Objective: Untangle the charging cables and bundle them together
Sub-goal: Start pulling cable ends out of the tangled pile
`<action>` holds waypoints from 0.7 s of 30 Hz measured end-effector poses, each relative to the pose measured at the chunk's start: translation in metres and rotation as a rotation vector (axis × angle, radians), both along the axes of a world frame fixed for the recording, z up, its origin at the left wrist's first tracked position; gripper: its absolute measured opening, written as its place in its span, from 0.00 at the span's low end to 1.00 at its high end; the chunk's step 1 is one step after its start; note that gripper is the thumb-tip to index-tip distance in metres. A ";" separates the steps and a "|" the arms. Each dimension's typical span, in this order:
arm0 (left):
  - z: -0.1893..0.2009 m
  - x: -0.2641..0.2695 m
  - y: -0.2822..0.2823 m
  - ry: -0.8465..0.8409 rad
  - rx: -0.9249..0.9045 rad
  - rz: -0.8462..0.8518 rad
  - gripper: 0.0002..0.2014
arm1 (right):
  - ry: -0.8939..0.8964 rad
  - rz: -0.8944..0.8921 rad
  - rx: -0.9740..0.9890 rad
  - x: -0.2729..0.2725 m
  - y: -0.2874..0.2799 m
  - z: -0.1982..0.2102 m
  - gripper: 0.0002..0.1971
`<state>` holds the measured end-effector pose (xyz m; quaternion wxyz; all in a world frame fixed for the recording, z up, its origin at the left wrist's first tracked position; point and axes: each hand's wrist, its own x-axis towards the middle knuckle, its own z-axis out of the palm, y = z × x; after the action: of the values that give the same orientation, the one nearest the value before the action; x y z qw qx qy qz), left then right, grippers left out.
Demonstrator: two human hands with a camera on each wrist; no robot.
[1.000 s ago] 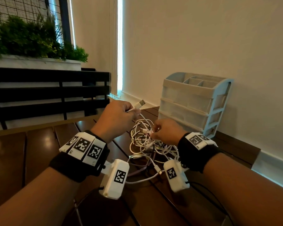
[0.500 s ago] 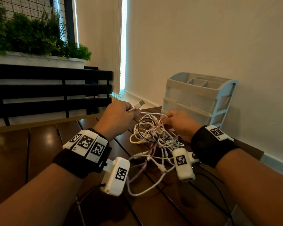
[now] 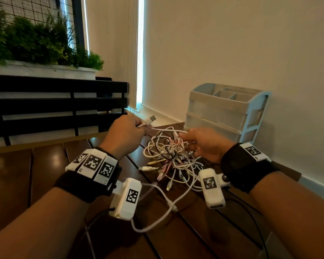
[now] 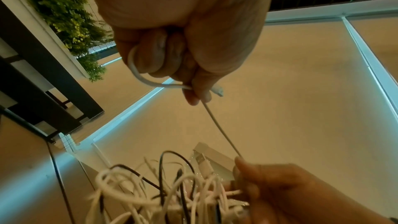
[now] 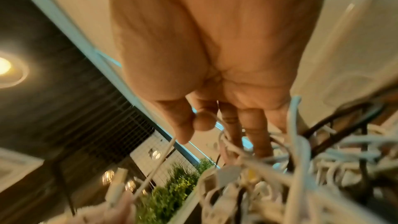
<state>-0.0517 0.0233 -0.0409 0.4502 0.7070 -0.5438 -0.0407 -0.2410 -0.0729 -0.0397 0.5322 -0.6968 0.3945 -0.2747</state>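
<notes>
A tangle of charging cables (image 3: 168, 156), mostly white with black and pink ones, lies on the dark wooden table (image 3: 45, 165). My left hand (image 3: 140, 128) is raised left of it and grips one white cable (image 4: 219, 129) just behind its USB plug (image 3: 151, 119), with a loop round the fingers (image 4: 155, 60). That cable runs straight to my right hand (image 3: 183, 135), which pinches it between thumb and forefinger (image 5: 202, 122) at the top of the tangle (image 5: 280, 168). The other right fingers reach into the loops.
A pale blue and white drawer organiser (image 3: 226, 113) stands against the wall just behind the tangle. A black slatted bench back (image 3: 54, 101) and a planter with greenery (image 3: 36, 43) are at the left. The table's right edge (image 3: 288, 172) is near my right wrist.
My right hand has come up from the middle of the tangle to its top, pinching the white cable. The stretch between both hands is now straight. The left hand barely moved.
</notes>
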 end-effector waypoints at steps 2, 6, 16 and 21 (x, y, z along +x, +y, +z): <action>0.001 0.006 0.001 -0.067 -0.011 0.090 0.15 | 0.156 0.025 -0.154 -0.002 0.000 0.002 0.08; 0.005 -0.004 0.006 -0.220 -0.130 0.139 0.03 | 0.526 0.007 -0.607 0.004 0.006 0.009 0.08; -0.022 -0.030 -0.010 -0.255 0.060 -0.119 0.16 | 0.652 0.155 -0.812 0.024 0.026 0.004 0.10; -0.007 -0.029 -0.001 -0.199 -0.095 -0.072 0.18 | 0.823 0.164 -0.778 0.014 0.017 0.002 0.12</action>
<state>-0.0806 0.0221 -0.0479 0.4251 0.6654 -0.6123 0.0392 -0.2272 -0.0554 -0.0378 0.0585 -0.9194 0.3837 -0.0637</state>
